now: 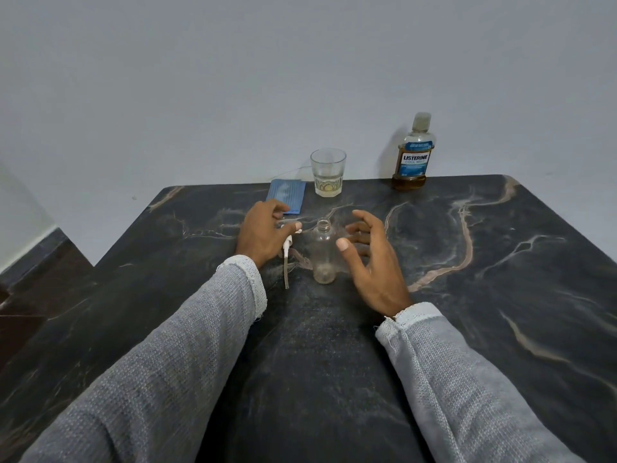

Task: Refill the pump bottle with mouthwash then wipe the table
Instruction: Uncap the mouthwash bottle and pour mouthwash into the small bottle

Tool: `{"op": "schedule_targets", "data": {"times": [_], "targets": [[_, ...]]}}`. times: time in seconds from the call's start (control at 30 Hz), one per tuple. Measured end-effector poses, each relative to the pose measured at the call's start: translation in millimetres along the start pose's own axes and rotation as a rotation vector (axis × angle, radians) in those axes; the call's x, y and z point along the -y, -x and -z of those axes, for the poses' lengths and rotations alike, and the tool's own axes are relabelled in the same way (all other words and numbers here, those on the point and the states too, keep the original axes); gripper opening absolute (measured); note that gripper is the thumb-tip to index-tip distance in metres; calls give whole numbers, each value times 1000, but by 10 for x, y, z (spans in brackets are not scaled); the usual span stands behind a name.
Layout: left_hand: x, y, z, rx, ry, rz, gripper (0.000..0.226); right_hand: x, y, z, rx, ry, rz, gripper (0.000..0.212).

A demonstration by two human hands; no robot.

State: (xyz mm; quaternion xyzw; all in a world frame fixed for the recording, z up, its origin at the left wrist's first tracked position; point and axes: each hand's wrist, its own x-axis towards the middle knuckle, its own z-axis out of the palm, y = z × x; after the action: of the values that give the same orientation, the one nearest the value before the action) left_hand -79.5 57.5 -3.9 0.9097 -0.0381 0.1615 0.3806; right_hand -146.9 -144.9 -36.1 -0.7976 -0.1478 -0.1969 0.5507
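Note:
A small clear bottle (323, 252) stands upright and uncapped in the middle of the dark marble table (467, 295). My left hand (263, 233) is just left of it and holds the white pump head (287, 243), whose dip tube hangs down toward the table. My right hand (370, 259) hovers just right of the bottle, fingers spread and relaxed, apart from the glass. A capped Listerine mouthwash bottle (413, 155) with amber liquid stands at the far right edge. A folded blue cloth (287, 195) lies at the far edge.
A drinking glass (328, 172) with a little pale liquid stands at the far edge between the cloth and the mouthwash bottle. A grey wall rises right behind the table. A lower dark ledge (40, 262) shows at the left.

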Motion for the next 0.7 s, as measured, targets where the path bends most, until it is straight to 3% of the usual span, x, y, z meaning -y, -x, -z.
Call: {"op": "schedule_targets", "data": {"times": [0.27,0.53,0.7], "targets": [[-305,-429,-151,108,156,-91,52,-295,-728,500,-206,143,-153,46],[-377,-930,-496,215,263,-37,59,-731,-1793,920,-299,444,-247,71],[-257,-1000,-660,266,279,-62,55,-883,-2192,972,-275,497,-331,95]]}}
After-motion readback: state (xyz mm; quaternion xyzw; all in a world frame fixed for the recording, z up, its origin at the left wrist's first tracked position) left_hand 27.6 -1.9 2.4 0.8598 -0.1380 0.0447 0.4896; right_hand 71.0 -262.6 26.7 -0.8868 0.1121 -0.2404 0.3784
